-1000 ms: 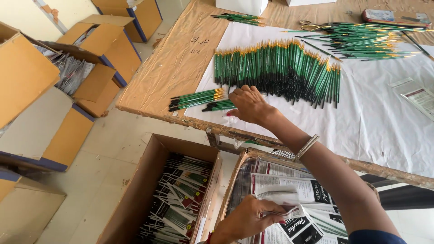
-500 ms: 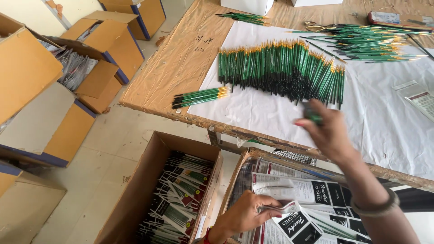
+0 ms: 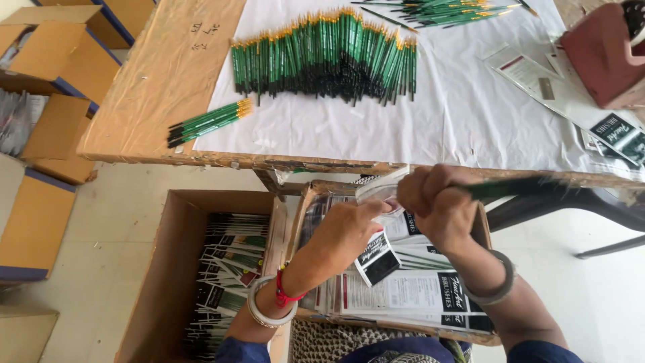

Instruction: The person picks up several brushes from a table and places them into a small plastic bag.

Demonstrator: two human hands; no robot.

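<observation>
both hands over the tray: right hand (image 3: 437, 208) gripping green brushes (image 3: 517, 188), left hand (image 3: 349, 225) pinching a clear sleeve (image 3: 383, 185)

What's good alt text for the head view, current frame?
Seen from above, a person's right hand grips a bundle of green paintbrushes while the left hand holds a clear packet open over a box of printed sleeves. On the table's white sheet lie a long row of green brushes and a small bundle; cardboard boxes stand on the floor.

Bare white sheet (image 3: 470, 128) lies open right of the brush row (image 3: 326, 57); the table edge (image 3: 322, 163) crowds the hands.
</observation>
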